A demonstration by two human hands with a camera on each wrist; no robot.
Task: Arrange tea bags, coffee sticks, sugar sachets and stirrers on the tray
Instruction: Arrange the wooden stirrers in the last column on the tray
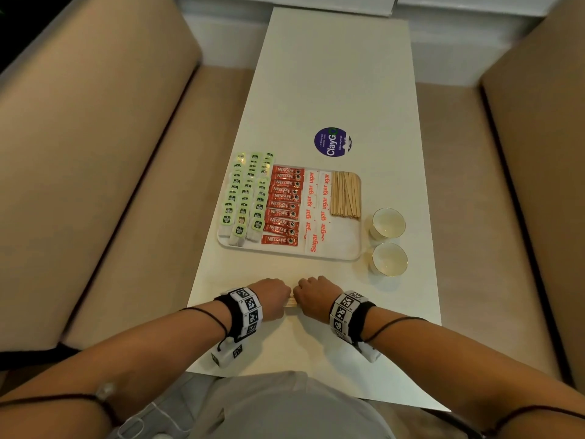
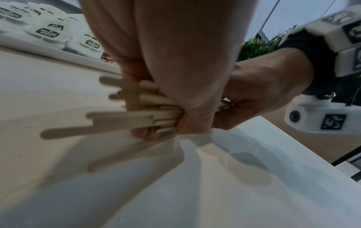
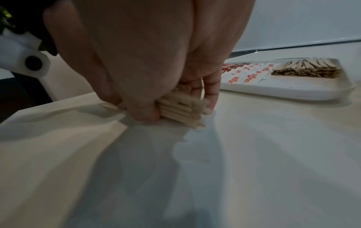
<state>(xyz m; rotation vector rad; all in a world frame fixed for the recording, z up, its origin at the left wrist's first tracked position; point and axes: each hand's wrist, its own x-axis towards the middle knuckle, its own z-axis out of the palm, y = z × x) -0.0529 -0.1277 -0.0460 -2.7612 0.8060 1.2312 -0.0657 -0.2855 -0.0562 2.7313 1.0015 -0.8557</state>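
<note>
A white tray (image 1: 345,248) on the table holds rows of green-tagged tea bags (image 1: 243,198), red coffee sticks (image 1: 283,205), white sugar sachets (image 1: 316,210) and a pile of wooden stirrers (image 1: 345,194). In front of the tray, my left hand (image 1: 273,297) and right hand (image 1: 311,296) sit side by side, both gripping one bundle of wooden stirrers (image 2: 125,120) against the tabletop. The left wrist view has the stirrer ends sticking out unevenly past my left fingers (image 2: 144,134). The other ends (image 3: 181,109) lie under my right fingers (image 3: 212,92).
Two white gold-rimmed cups (image 1: 388,222) (image 1: 389,259) stand right of the tray. A round purple sticker (image 1: 332,142) lies beyond it. Tan sofas (image 1: 95,153) flank the narrow white table (image 1: 332,74). The tray's front right corner is bare.
</note>
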